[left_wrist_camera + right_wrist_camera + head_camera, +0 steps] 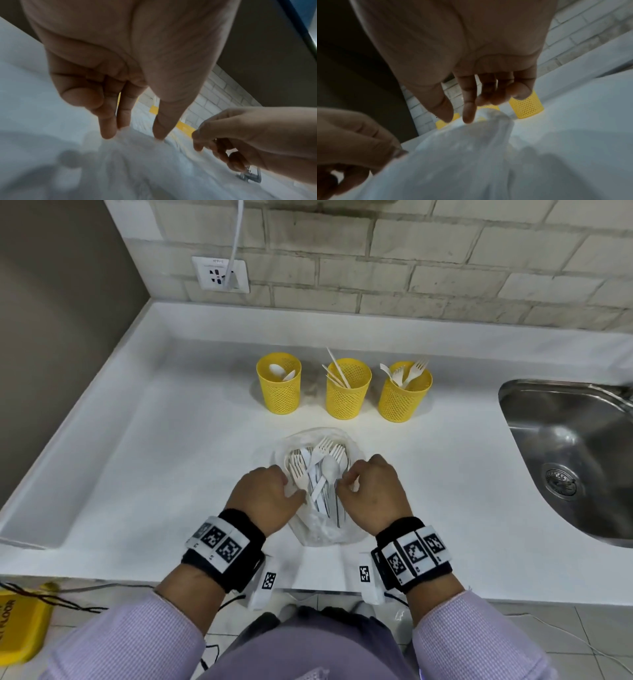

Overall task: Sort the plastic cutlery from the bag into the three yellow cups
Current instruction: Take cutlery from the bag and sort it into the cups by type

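Three yellow mesh cups stand in a row: the left cup [278, 383] holds spoons, the middle cup [348, 387] knives, the right cup [405, 392] forks. In front of them lies the clear plastic bag [318, 529] with white forks, a spoon [330, 465] and knives spilling from its open mouth. My left hand [291, 491] grips the bag's left edge, fingertips down on the plastic [135, 135]. My right hand [344, 482] pinches the bag's right edge between thumb and index finger [458, 120], other fingers curled. The cups show blurred behind the bag [526, 106].
The white counter [154, 457] runs to a brick wall with a socket [221, 273] and a plugged-in cable. A steel sink [565, 460] is set in at the right. A yellow floor sign [20, 625] and cables lie below the counter's front edge.
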`<state>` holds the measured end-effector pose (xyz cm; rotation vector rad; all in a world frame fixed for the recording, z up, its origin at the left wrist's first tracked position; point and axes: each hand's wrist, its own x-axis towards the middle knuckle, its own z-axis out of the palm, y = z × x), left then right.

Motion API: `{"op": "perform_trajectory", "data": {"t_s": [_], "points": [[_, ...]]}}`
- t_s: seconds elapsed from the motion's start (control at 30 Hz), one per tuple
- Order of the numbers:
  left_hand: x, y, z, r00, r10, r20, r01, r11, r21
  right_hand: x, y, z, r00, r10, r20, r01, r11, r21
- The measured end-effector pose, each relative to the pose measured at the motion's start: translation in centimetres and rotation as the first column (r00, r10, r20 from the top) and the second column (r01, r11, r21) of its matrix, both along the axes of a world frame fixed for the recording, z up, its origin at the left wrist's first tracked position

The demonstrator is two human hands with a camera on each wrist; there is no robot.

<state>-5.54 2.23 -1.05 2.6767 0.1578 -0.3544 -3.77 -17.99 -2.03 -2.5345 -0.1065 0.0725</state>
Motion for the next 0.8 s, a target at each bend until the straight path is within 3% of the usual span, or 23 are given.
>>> {"op": "perform_trajectory", "data": {"t_s": [0.07,0.13,0.3,0.43,0.5,0.6,0.8], "points": [[-0.1,-0.5,-0.7,0.999,-0.045,0.004,0.045,0.998,0.047,0.0,0.6,-0.1,0.988,0.027,-0.154,-0.057,0.98,-0.19],[-0.2,-1.0,-0.9,0.997,-0.069,0.038,0.066,0.994,0.086,-0.1,1.1,-0.2,0.976,0.029,-0.218,-0.085,0.964,-0.253],[-0.5,-1.7,-1.5,0.976,-0.177,0.128,0.17,0.984,0.06,-0.4,1.7,-0.2,0.968,-0.007,-0.252,-0.066,0.959,-0.277],[-0.5,-1.8,-1.7,0.968,-0.204,0.146,0.211,0.977,-0.03,-0.6,1.5,-0.1,0.984,0.028,-0.175,-0.059,0.983,-0.174],[-0.4,-1.8,-1.7,0.969,-0.19,0.155,0.2,0.979,-0.045,-0.7,1.2,0.2,0.99,0.063,-0.13,-0.08,0.988,-0.132],[0.0,-1.6,-1.7,0.983,-0.132,0.124,0.138,0.99,-0.041,-1.0,0.2,0.7,0.973,0.107,-0.204,-0.136,0.982,-0.134],[0.2,-1.3,-0.9,0.998,-0.052,0.039,0.054,0.997,-0.048,-1.1,-1.0,1.1,0.949,0.042,-0.313,-0.101,0.979,-0.174]]}}
